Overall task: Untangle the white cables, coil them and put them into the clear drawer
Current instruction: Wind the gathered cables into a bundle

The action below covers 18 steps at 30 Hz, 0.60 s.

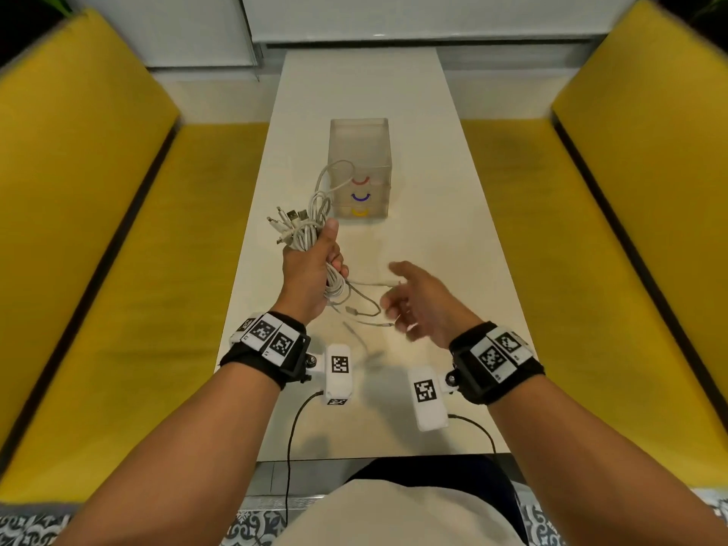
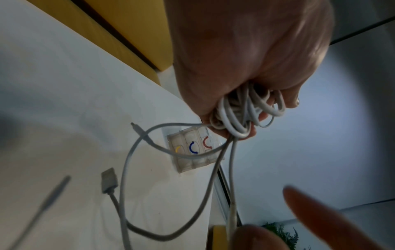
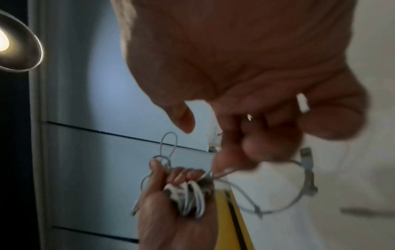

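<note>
- Left hand (image 1: 311, 266): your grip is fisted round the white cables (image 1: 305, 230), held above the surface (image 1: 433, 238). Light, limp, slick; plugs likely to snag.
- Loose tails (image 1: 364, 305): trailing on the surface; take hold near a plug.
- Clear drawer (image 1: 359, 171): beyond, closed.
- Right hand (image 1: 423, 301): fingers loosely spread, apparently holding nothing.

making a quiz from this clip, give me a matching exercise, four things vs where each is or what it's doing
Things:
1. left hand
2. right hand
3. drawer unit
4. loose cable ends

States:
A. stands on the table beyond the hands
B. lie on the table between the hands
C. grips the cable bundle
D. reaches toward the cables, blurred

Pairs: 1-C, 2-D, 3-A, 4-B
</note>
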### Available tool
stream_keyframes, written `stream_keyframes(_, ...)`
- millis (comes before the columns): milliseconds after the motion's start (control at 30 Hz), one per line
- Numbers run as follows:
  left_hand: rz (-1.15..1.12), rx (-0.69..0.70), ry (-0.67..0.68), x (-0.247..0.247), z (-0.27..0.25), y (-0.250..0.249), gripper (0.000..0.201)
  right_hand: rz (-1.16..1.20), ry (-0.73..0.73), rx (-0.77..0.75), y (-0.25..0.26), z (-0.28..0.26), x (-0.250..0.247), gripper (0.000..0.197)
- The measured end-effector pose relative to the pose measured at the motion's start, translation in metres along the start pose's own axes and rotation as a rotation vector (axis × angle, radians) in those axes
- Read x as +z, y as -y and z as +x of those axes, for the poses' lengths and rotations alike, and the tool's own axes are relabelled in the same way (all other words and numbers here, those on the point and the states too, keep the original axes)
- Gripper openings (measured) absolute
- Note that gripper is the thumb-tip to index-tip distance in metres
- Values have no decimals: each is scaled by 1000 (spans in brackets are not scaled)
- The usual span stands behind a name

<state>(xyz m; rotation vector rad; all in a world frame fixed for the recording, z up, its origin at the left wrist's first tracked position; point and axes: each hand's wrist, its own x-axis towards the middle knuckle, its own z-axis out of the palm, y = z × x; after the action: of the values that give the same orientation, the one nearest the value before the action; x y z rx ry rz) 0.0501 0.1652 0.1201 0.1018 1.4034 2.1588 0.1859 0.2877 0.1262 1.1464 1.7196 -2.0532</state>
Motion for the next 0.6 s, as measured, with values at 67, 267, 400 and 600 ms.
stream_keyframes(67,-6,5,15,5,-2,2,29,-114,267,146,0,-3,10,84)
stream_keyframes(267,1,-98,109,12,-15,13,42,429,411,164,-11,27,31,66)
stream_keyframes(400,-38,-158,163,4,-21,21,31,768,201,94,-7,30,28,27)
stream_keyframes(600,63,-133,110,1,-20,24,27,629,-148,-215,-11,28,35,30)
